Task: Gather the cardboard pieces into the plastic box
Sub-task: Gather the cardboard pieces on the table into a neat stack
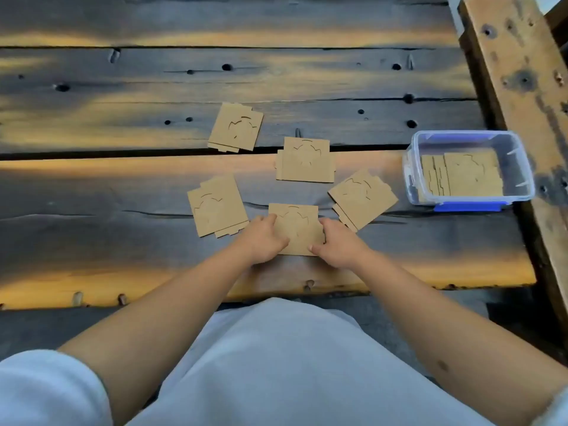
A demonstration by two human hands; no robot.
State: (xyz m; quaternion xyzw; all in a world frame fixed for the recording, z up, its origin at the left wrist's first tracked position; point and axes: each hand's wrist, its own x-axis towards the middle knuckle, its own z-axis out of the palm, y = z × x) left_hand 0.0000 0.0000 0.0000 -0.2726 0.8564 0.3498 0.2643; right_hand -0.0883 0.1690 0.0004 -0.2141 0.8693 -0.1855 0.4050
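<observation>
Several flat brown cardboard pieces lie on the dark wooden table. My left hand (263,239) and my right hand (336,245) grip the nearest cardboard piece (298,229) by its left and right edges. Other pieces lie at the left (216,206), the far left (236,127), the middle (305,159) and the right (362,198). The clear plastic box (510,149) with blue clips stands at the right, holding several stacked cardboard pieces (461,175).
A rough wooden beam (519,72) runs diagonally along the right side, just behind the box. The table's front edge (184,298) runs close to my lap. Dark gaps separate the planks.
</observation>
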